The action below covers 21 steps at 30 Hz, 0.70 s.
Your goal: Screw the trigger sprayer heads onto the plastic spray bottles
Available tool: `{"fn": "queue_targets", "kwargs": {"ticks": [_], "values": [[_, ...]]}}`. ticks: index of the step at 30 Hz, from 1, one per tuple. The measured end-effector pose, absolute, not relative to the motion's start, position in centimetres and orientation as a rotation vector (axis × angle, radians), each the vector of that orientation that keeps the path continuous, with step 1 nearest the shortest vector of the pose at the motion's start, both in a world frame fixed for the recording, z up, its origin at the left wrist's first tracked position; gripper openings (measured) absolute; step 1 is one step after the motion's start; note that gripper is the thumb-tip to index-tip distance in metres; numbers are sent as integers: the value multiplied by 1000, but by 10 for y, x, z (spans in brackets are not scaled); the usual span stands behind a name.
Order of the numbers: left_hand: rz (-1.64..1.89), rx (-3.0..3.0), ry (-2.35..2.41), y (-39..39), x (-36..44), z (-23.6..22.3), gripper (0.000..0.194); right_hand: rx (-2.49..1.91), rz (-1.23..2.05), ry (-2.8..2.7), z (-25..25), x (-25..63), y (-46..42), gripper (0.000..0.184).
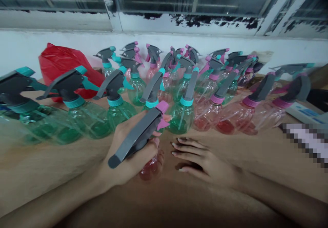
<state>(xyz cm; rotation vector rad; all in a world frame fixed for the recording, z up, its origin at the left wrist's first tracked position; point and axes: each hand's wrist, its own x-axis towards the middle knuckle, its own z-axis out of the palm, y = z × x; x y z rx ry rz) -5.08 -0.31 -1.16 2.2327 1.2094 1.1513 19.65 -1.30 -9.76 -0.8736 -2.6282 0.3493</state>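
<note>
Head view, one working position at a bench, a person's two bare hands.

Item: spray bottle, one, clear with a red tint, at the near middle of the bench, in front of the rows. Spray head grey, with pink nozzle and trigger.

Left hand: grip closed round the bottle's neck and upper body, below the spray head; thumb on the near side, fingertips showing past the far side.

Right hand: grip empty, palm down on the bench, fingers stretched out and slightly parted.

Relation: bottle inside the left grip, therefore nearer that hand; it lies to the left of the right fingertips, near but apart, bare bench between. Long axis of the spray head slants from near left, grey tail end, to far right, pink nozzle; right fingers point leftward at the lower body. Body sits below the head; whether its base touches the bench cannot be told.

Surroundings: front row, green bottles with teal collars to left and centre, red bottles with pink collars to right; further bottles behind, partly hidden; red plastic bag, far left.
</note>
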Motion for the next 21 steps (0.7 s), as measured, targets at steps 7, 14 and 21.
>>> {"fn": "queue_targets", "kwargs": {"ticks": [7,14,21], "values": [[1094,2145,1140,-3,-44,4,14,-852,331,-2608,-98,196,-13,43],[1130,2138,1103,-2,-43,4,10,-851,325,-2626,-98,196,-13,44],[1101,2158,1114,-3,-44,3,9,-857,325,-2635,-99,196,-13,42]]}}
